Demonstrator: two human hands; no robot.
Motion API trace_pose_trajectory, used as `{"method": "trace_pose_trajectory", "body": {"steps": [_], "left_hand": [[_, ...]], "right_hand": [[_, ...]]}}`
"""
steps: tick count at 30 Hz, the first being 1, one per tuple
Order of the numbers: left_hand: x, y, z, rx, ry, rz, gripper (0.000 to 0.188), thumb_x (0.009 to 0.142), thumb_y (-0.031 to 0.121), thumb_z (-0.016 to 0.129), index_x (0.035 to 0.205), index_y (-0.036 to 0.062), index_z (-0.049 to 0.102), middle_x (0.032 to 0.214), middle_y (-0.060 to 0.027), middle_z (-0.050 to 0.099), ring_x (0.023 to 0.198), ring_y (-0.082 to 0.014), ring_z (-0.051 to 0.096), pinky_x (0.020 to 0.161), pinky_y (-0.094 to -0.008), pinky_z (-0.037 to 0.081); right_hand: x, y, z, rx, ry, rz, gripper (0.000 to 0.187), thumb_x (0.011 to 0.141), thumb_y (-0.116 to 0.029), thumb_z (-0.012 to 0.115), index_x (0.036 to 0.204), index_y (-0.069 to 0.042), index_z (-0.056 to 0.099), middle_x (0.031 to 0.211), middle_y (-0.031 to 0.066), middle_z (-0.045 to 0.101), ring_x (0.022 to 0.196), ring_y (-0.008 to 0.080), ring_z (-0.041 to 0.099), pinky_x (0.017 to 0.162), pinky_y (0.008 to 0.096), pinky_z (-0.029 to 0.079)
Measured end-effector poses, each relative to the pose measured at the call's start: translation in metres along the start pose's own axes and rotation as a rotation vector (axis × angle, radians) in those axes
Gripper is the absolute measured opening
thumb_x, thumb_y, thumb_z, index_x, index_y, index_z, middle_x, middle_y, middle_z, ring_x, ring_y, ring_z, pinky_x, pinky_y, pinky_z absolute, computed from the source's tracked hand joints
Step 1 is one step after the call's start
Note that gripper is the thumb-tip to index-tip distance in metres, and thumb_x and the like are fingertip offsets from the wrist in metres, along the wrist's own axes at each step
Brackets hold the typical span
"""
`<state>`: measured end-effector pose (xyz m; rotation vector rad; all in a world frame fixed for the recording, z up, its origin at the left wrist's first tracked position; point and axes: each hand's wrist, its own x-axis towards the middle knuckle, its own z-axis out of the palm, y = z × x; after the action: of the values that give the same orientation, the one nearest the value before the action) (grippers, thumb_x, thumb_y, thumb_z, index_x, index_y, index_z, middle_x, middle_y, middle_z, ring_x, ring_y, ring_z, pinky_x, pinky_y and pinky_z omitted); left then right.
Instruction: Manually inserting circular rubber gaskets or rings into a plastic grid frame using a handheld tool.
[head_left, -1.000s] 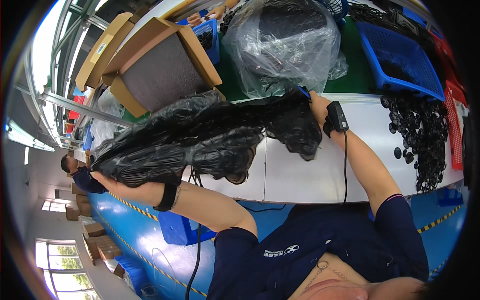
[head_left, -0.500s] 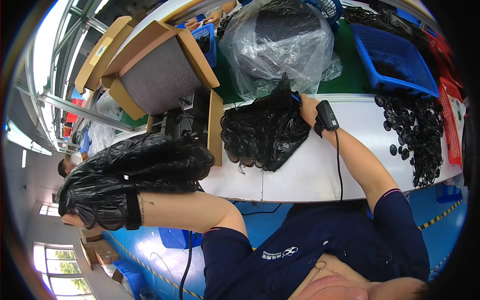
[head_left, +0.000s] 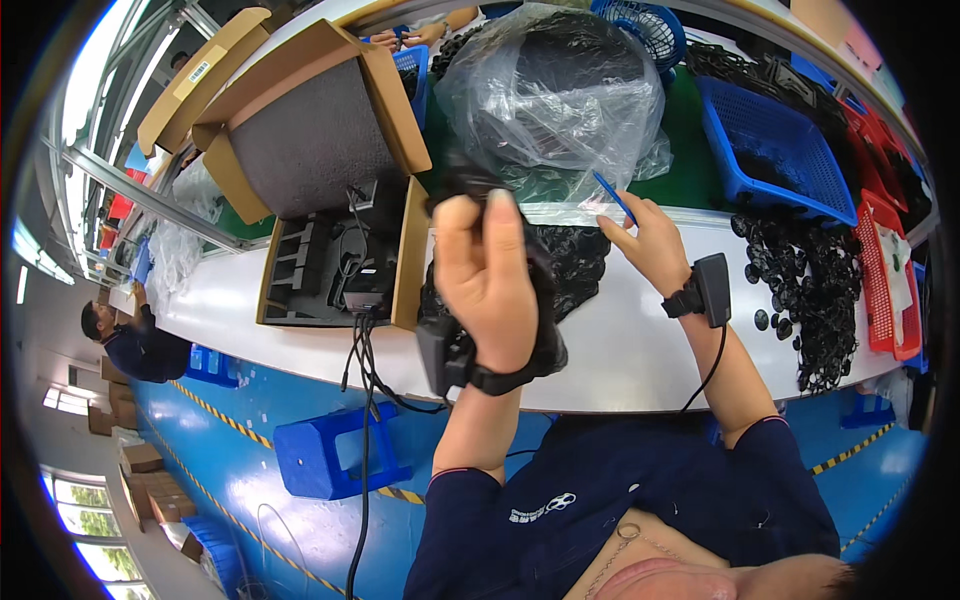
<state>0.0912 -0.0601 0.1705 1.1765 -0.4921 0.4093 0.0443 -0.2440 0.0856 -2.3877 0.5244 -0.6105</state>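
Observation:
My left hand is raised over the white table with its fingers curled round a bundle of glossy black strips. The top of that bundle is smeared by motion, and part of it shows behind my wrist. Below and behind it, more glossy black strips lie heaped on the table, partly hidden by my left hand and forearm. At the right of this heap, my right hand is closed on a slim blue tool, its tip pointing up and left. What kind of tool it is I cannot make out.
An open cardboard box with dark foam and cables stands left. Behind are a clear plastic bag with dark contents and a blue basket. Black round-ended pieces and a red basket lie right. A blue stool stands below.
My left arm has swung from far left, where a long black bundle hung over it, back to the table's middle. My right hand has shifted slightly right, off the black heap.

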Motion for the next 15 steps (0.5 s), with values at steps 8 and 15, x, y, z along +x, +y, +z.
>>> {"method": "trace_pose_trajectory", "body": {"steps": [8,15], "left_hand": [[-0.051,-0.085,-0.006,0.051,-0.456,-0.591,0.031,0.103,0.023,0.048,0.100,-0.0050,0.062,0.080,-0.0057,0.058,0.067,-0.0112,0.056,0.061,-0.0262,0.046],[-0.054,-0.067,-0.021,0.416,-0.722,-0.118,0.029,0.093,-0.002,0.051,0.121,-0.0077,0.056,0.106,-0.0192,0.057,0.091,-0.0345,0.060,0.078,-0.0359,0.050]], "right_hand": [[-0.021,-0.014,-0.012,0.914,-0.583,0.364,0.042,0.092,-0.032,0.067,0.123,-0.003,0.061,0.081,-0.0049,0.060,0.052,-0.0012,0.035,0.042,0.0187,0.021],[-0.017,0.002,0.005,1.078,-0.603,0.479,0.044,0.092,-0.027,0.065,0.127,-0.002,0.057,0.071,-0.0040,0.054,0.045,0.0020,0.036,0.039,0.0207,0.023]]}}
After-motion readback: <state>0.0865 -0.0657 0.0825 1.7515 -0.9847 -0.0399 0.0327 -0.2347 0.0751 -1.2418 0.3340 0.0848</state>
